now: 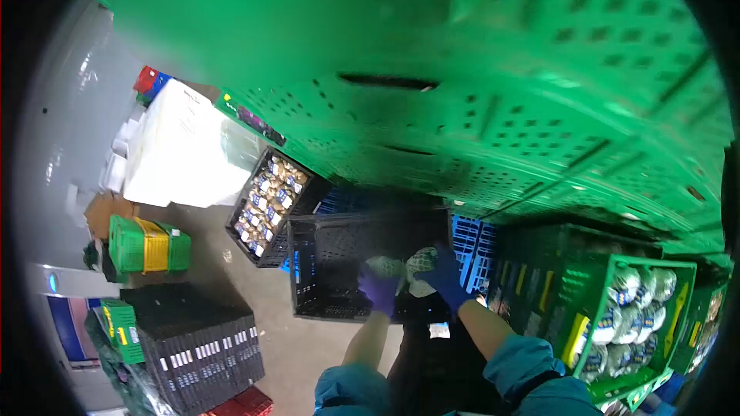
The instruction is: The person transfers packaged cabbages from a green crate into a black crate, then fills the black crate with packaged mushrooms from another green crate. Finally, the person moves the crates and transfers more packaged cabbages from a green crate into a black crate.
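Both hands wear purple-blue gloves and reach into a black crate (331, 310). My left hand (379, 288) is wrapped against a pale, net-like wrapped item (387, 266) inside the crate. Beside it, my right hand (445, 276) grips a second pale green-white wrapped item (419, 270). The two items are close together near the crate's right half. The undersides of both items are hidden.
Stacked green crates (478, 131) rise ahead. A green crate (690, 266) of wrapped pale items stands right. A black crate of labelled packs (268, 204) sits left of the black crate, over a blue pallet (472, 246). Black crates (204, 354) stand lower left.
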Action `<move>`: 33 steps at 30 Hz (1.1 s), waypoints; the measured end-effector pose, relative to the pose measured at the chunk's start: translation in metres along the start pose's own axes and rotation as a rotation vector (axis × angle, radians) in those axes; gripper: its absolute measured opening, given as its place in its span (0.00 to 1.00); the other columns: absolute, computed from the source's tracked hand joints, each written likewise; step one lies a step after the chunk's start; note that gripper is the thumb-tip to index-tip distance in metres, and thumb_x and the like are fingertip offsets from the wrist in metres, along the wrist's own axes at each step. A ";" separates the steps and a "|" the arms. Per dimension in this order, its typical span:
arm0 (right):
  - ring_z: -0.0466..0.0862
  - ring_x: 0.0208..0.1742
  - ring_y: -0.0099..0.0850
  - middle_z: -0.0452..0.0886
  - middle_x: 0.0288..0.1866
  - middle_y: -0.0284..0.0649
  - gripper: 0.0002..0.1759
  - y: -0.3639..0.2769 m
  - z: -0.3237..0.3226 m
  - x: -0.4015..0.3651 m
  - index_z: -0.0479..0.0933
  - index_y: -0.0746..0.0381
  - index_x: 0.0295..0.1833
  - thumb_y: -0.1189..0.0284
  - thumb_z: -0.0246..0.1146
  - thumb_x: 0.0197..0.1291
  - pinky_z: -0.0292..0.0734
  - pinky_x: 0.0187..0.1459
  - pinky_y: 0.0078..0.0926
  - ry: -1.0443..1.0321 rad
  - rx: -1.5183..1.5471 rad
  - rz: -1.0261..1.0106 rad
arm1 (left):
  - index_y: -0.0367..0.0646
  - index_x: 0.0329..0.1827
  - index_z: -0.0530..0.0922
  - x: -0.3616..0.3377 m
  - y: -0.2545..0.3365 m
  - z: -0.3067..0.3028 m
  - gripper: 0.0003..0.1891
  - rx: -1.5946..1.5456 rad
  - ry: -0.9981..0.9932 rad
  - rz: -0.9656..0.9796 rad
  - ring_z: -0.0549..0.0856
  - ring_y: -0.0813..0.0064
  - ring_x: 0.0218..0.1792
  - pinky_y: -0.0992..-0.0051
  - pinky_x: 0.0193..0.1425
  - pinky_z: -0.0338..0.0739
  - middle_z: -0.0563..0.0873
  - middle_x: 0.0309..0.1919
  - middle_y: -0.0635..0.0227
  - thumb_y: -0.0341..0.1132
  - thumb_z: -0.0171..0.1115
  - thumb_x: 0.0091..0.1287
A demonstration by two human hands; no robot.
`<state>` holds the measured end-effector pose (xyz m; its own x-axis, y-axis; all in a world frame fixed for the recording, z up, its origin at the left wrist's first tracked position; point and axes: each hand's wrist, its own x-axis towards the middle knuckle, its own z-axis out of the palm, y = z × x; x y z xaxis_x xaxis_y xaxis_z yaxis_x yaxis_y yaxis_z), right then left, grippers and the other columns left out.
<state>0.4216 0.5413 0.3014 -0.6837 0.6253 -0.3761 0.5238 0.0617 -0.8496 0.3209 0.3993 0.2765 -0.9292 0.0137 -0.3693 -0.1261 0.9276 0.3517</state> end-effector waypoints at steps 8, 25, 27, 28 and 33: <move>0.54 0.68 0.61 0.50 0.71 0.55 0.56 0.133 0.134 0.150 0.55 0.55 0.69 0.54 0.74 0.31 0.61 0.62 0.53 0.141 -0.652 0.233 | 0.42 0.70 0.50 0.147 -0.039 0.181 0.54 0.056 -0.128 0.119 0.63 0.49 0.64 0.58 0.67 0.59 0.60 0.64 0.47 0.48 0.74 0.42; 0.76 0.55 0.42 0.74 0.57 0.49 0.29 -0.160 -0.221 -0.118 0.69 0.63 0.59 0.63 0.65 0.54 0.70 0.55 0.35 0.330 -0.056 -0.614 | 0.36 0.58 0.67 -0.134 0.180 0.015 0.25 -1.014 -0.723 0.688 0.71 0.63 0.59 0.66 0.63 0.64 0.72 0.55 0.55 0.32 0.61 0.57; 0.78 0.52 0.38 0.78 0.50 0.46 0.22 -0.156 -0.316 -0.181 0.71 0.64 0.56 0.71 0.63 0.55 0.72 0.53 0.32 0.462 -0.244 -0.372 | 0.35 0.54 0.71 -0.226 0.223 -0.042 0.21 -0.965 -0.978 1.033 0.75 0.63 0.55 0.66 0.61 0.68 0.77 0.52 0.55 0.30 0.60 0.57; 0.80 0.49 0.35 0.79 0.48 0.45 0.22 -0.144 -0.351 -0.205 0.72 0.65 0.54 0.71 0.64 0.54 0.73 0.52 0.30 0.673 -0.267 -0.227 | 0.35 0.52 0.74 -0.271 0.244 -0.061 0.19 -0.940 -1.096 1.213 0.78 0.63 0.54 0.67 0.60 0.70 0.79 0.50 0.56 0.30 0.60 0.57; 0.73 0.58 0.37 0.72 0.57 0.49 0.49 0.047 -0.466 -0.303 0.59 0.64 0.65 0.66 0.76 0.36 0.68 0.59 0.33 0.602 -0.595 0.402 | 0.35 0.54 0.69 -0.426 0.300 0.049 0.30 -0.543 -1.032 1.554 0.74 0.56 0.54 0.65 0.58 0.69 0.74 0.54 0.52 0.34 0.70 0.48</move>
<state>0.8898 0.7175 0.5481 -0.1036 0.9734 -0.2043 0.9513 0.0370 -0.3061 0.6960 0.6901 0.4975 0.1854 0.9464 0.2645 0.2096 -0.3011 0.9303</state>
